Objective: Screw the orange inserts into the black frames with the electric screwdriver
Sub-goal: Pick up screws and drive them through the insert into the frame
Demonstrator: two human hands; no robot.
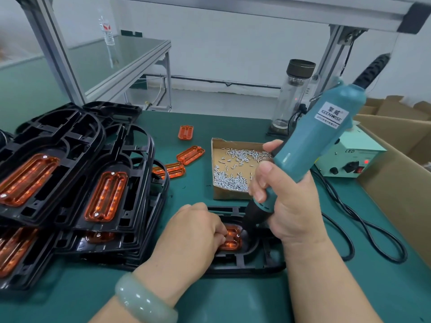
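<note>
At lower centre, my left hand (193, 231) holds the orange insert (232, 240) in its black frame (263, 259). My right hand (289, 206) grips the electric screwdriver (310, 145), tip at the insert. Finished frames (77, 145) are stacked at left; three loose inserts (190, 155) remain.

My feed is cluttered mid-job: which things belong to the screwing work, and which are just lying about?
Job: electric screwdriver in right hand; orange insert held by left hand; black frame; box of screws; spare inserts; stack of finished frames.
Lying about: glass flask; plastic bottle; cardboard boxes.
</note>
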